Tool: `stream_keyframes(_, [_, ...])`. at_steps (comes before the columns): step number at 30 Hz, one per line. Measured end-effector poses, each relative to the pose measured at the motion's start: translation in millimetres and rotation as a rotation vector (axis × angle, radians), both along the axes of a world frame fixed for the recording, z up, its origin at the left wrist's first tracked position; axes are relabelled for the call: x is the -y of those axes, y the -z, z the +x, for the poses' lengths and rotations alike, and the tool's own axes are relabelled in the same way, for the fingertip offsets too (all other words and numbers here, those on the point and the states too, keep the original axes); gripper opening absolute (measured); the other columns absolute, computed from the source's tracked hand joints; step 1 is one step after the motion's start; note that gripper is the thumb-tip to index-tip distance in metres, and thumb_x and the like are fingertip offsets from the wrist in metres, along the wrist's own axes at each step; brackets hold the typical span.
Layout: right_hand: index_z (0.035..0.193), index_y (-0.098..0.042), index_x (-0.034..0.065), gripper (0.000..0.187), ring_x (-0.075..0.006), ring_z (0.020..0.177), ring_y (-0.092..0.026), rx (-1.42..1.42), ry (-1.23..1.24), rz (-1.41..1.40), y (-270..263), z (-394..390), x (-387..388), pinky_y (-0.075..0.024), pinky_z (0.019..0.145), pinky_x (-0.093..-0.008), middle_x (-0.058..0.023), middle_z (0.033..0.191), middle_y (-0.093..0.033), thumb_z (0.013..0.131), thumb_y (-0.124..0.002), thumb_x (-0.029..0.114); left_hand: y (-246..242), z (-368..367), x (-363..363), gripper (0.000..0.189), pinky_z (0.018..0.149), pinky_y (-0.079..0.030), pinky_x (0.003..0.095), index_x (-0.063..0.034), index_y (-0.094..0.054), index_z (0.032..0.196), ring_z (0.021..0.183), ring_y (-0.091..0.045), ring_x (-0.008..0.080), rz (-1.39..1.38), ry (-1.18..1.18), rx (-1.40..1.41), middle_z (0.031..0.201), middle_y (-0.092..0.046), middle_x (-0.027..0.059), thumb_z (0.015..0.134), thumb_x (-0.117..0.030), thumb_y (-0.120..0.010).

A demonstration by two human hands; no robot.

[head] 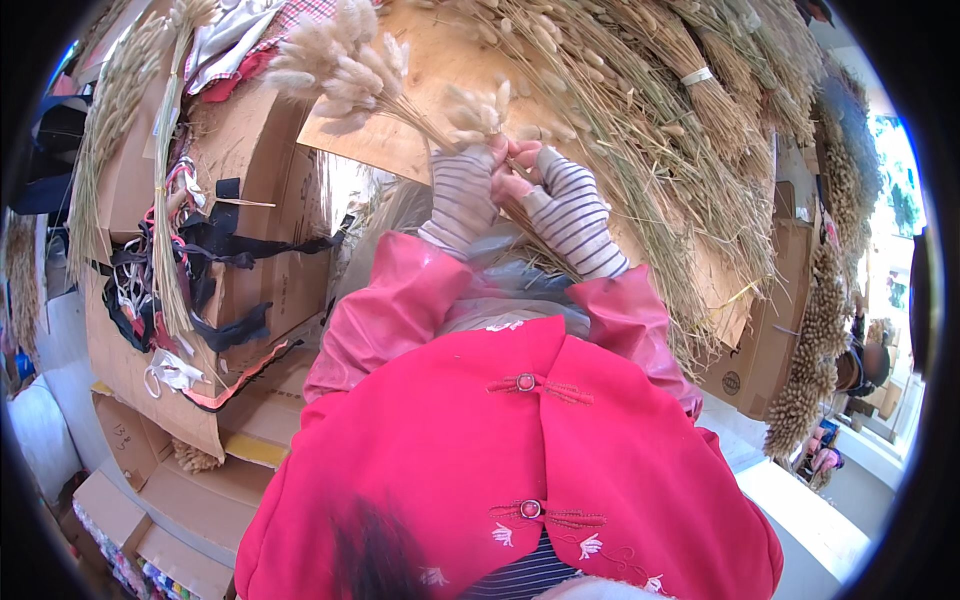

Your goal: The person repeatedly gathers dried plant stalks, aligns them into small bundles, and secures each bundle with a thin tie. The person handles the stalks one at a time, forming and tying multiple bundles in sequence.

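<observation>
Both hands wear striped fingerless gloves and meet above the near edge of a plywood board (367, 142). My left hand (469, 184) is closed around the stems of a bunch of dried bunny-tail grass (349, 71), whose fluffy heads point up and left. A smaller cluster of fluffy heads (480, 112) rises just above my fingertips. My right hand (559, 195) pinches the stems close beside my left fingers, and the stem ends run down to the right beneath it. Fingers partly hide the stems where the hands meet.
Loose dried grass stalks (637, 150) cover the board's right side, with a tied bundle (697, 75) among them. Cardboard boxes (255, 165) stand at the left, bearing grass bundles, fabric strips (232, 322) and cloth (232, 45). Another carton (772, 315) stands right. Part of a person (862, 367) shows far right.
</observation>
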State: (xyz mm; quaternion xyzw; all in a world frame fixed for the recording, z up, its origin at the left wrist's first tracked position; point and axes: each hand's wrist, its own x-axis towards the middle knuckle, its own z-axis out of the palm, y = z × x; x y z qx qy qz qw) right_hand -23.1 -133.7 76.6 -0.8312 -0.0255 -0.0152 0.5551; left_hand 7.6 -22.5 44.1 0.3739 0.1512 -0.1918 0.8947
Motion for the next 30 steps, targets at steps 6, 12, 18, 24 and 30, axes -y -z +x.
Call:
stream_keyframes(6, [0.086,-0.062,0.0046,0.009,-0.0090,0.052,-0.050,0.042,0.065,-0.118,5.4,-2.2,5.2,-0.0412,0.050,-0.0260,-0.0065,0.058,-0.055,0.082,-0.056,0.009,1.1,-0.5,-4.9,0.041,0.037,-0.020,0.0204,0.0116,-0.054,0.099,0.039,-0.022,0.0036,-0.176,0.109,0.135,0.045,-0.027,-0.0076,0.090,-0.027,-0.045])
stream_keyframes(12, [0.087,-0.063,0.0041,0.014,-0.0142,0.056,-0.057,-0.415,-0.103,-0.237,10.2,-16.6,70.4,-0.0471,0.055,-0.0292,-0.0092,0.060,-0.059,0.078,-0.058,0.013,16.9,5.2,-6.5,0.036,0.037,-0.022,0.0193,0.0098,-0.051,0.098,0.039,-0.023,0.0038,-0.171,0.145,0.148,0.049,-0.040,-0.0023,0.093,-0.025,-0.041])
stream_keyframes(18, [0.101,-0.061,0.0059,0.033,-0.0213,0.076,-0.060,-0.394,-0.166,-0.980,-24.7,-23.5,114.9,-0.0459,0.071,-0.0323,-0.0141,0.082,-0.061,0.071,-0.066,0.019,11.0,4.0,-7.2,0.025,0.039,-0.025,0.0185,-0.0002,-0.048,0.084,0.040,-0.024,0.0044,-0.162,0.134,0.120,0.089,-0.058,0.0190,0.093,-0.023,-0.040])
stream_keyframes(24, [0.094,-0.060,-0.0023,0.022,-0.0179,0.073,-0.057,-0.089,-0.207,-0.381,-9.7,-8.1,53.3,-0.0448,0.067,-0.0290,-0.0114,0.076,-0.059,0.077,-0.061,0.012,-5.2,-0.8,-7.7,0.021,0.047,-0.031,0.0185,-0.0035,-0.051,0.082,0.051,-0.038,0.0064,-0.113,0.128,0.136,0.070,-0.054,0.0046,0.089,-0.023,-0.046])
stream_keyframes(30, [0.075,-0.061,-0.0008,0.017,-0.0051,0.054,-0.047,-0.141,0.004,-0.049,-1.0,-14.5,36.1,-0.0384,0.049,-0.0204,-0.0001,0.061,-0.054,0.083,-0.057,0.013,-6.0,-2.6,-6.8,0.017,0.043,-0.030,0.0182,-0.0030,-0.051,0.078,0.050,-0.039,0.0057,-0.170,0.055,0.038,0.065,-0.048,0.0014,0.086,-0.018,-0.051])
